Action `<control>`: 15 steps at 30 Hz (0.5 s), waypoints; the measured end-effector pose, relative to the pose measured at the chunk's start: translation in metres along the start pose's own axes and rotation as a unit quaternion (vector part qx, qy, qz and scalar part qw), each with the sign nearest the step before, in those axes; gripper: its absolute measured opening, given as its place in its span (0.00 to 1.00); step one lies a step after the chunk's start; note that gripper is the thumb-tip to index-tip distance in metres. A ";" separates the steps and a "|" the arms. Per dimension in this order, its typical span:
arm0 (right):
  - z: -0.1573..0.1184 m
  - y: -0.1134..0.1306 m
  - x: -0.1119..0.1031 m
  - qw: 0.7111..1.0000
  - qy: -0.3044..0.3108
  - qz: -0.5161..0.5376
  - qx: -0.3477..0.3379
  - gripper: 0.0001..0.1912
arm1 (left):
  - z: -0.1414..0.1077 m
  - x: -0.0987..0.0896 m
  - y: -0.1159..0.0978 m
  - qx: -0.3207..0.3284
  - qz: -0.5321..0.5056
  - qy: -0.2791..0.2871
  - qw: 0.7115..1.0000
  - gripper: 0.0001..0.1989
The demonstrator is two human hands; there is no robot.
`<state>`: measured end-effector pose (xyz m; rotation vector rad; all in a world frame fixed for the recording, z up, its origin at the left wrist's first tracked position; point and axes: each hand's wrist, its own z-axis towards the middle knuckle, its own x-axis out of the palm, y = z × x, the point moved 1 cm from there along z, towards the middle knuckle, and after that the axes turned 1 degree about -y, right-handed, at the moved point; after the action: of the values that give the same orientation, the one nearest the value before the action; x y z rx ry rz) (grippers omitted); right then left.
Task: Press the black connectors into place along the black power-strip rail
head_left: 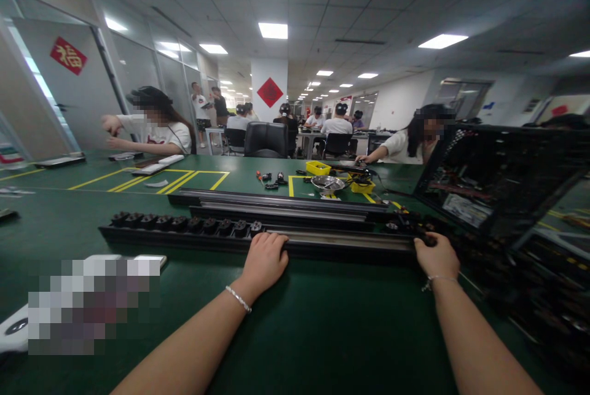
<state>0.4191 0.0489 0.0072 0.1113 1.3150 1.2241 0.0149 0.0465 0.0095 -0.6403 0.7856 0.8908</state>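
Observation:
A long black rail (341,249) lies across the green table in front of me, with a row of round black socket pieces (179,223) set in its left half. My left hand (267,260) is closed over the rail's middle, its fingers curled on the channel beside the rightmost socket piece. At the rail's right end my right hand (437,255) is closed around a small dark piece that I cannot make out clearly. Further long black rails (276,201) lie just behind, parallel to the first.
Behind the rails are a metal bowl (327,183), yellow trays (318,168) and hand tools (271,180). A large black bin (502,180) stands tilted at the right, near a dark heap of parts (544,284). A blurred white object (16,327) lies at left. People sit across the table.

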 end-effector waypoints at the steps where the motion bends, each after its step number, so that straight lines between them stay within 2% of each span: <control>1: 0.000 0.000 0.000 1.000 0.003 -0.003 0.003 0.23 | 0.000 0.000 0.000 -0.001 0.000 0.000 1.000 0.14; 15: 0.003 -0.002 0.000 1.000 -0.012 -0.010 0.000 0.22 | 0.000 -0.001 -0.001 0.000 0.009 0.003 1.000 0.13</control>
<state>0.4227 0.0497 0.0072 0.1129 1.2937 1.2027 0.0152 0.0458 0.0104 -0.6372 0.7969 0.9064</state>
